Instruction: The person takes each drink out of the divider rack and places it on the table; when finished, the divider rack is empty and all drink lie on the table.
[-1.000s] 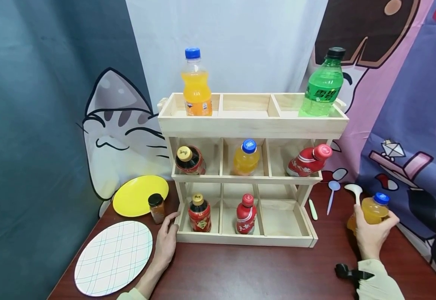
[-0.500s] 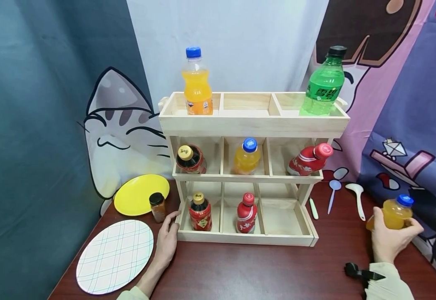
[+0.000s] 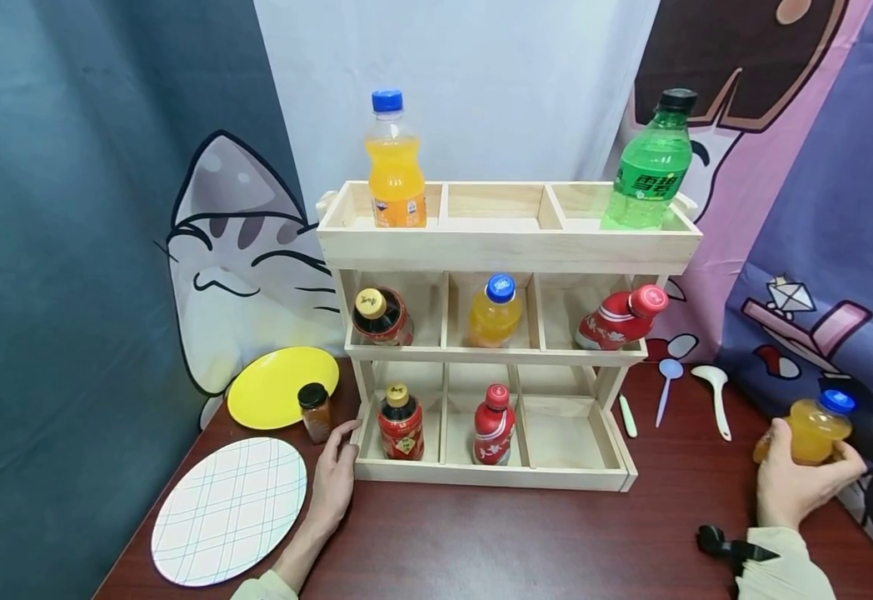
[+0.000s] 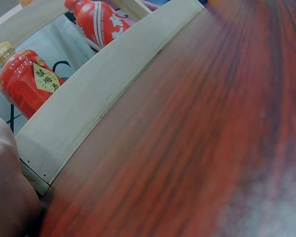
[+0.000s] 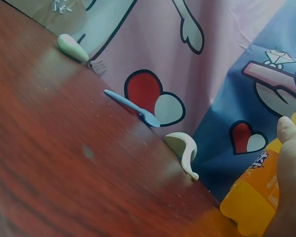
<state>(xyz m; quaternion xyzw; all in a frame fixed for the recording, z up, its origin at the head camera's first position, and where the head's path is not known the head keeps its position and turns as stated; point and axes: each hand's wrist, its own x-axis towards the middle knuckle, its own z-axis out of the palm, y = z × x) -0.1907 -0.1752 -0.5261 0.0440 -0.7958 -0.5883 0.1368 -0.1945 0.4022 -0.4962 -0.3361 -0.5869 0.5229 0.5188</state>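
Note:
On the right of the head view, my right hand [image 3: 800, 487] grips an orange soda bottle [image 3: 819, 429] with a blue cap. The bottle's orange label [image 5: 266, 170] shows in the right wrist view, beside my thumb. My left hand [image 3: 334, 483] rests against the lower left corner of a three-tier wooden shelf [image 3: 504, 250]. On its top tier are an orange soda bottle [image 3: 396, 179] and a green soda bottle [image 3: 652, 167]. Dark bottles with yellow caps, red bottles and another orange drink bottle [image 3: 495, 317] sit in the lower tiers.
A yellow plate [image 3: 271, 392], a small dark-lidded jar [image 3: 315, 417] and a checked oval placemat [image 3: 230, 512] lie at the left. Right of the shelf are a green-handled fork [image 3: 627, 417], a blue spoon [image 3: 665, 396] and a white ladle [image 3: 717, 400]. Printed curtains hang behind.
My right hand has moved to the right with the orange soda bottle, away from the white ladle, which shows fully now. My left hand stays at the shelf corner.

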